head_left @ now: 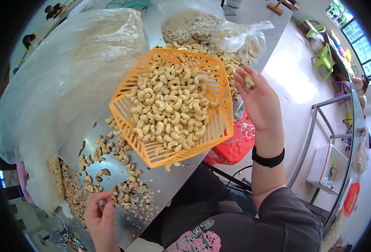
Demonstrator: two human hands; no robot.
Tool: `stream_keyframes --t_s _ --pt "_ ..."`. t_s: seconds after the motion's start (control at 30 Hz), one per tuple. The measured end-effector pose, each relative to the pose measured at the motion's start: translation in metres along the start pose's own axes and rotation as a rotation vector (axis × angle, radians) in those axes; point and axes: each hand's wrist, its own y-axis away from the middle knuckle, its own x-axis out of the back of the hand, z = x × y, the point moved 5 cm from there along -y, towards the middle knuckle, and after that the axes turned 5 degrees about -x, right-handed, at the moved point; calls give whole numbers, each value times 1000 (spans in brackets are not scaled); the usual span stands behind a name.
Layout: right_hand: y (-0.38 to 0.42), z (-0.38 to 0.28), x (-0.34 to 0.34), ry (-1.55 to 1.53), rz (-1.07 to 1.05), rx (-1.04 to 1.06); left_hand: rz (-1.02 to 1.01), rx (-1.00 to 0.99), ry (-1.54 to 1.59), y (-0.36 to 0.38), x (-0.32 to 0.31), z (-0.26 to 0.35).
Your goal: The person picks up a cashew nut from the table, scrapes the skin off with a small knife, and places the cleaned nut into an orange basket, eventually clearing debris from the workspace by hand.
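Observation:
An orange slatted plastic basket [224,122] holds a heap of pale cashews [168,105] and stands on the metal table. To its right, my right hand [261,103] is turned palm up with the fingers lightly curled, a cashew nut [249,82] resting against them. My left hand [100,216] is at the lower left, its thumb and index finger closed together beside loose cashews [124,155] and crumbs on the table. What those fingers pinch, if anything, is too small to make out. More cashews [231,61] lie behind the basket, partly hidden by it.
A large clear plastic bag [67,80] covers the table's left side. Broken nut bits [74,191] lie at its lower edge. Filled bags [191,27] and a knotted bag [244,42] sit at the back. A red stool [231,147] stands beside the table. Other people are farther off.

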Motion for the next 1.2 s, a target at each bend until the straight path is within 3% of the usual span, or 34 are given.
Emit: stream_keyframes --t_s 0.13,0.37,0.53,0.6,0.8,0.87,1.07,1.2 --pt "-6 5 -11 79 -93 -39 -4 -54 -57 -1 -3 1" --pt "10 -3 -12 147 10 16 42 8 -11 -2 -2 6" --pt "33 -13 -20 103 -65 144 94 2 -81 -7 17 -10" --pt "44 -16 -31 115 -195 164 137 -19 -132 -8 28 -18" --pt "74 8 -66 150 -390 -5 201 -42 -363 -22 61 -47" --pt "80 18 -73 170 -425 -44 242 -270 -533 -28 68 -50" --pt "100 44 -90 216 -488 -155 276 -289 -624 -40 71 -45" --pt "111 58 -95 237 -496 -241 203 -410 -695 -48 57 -39"
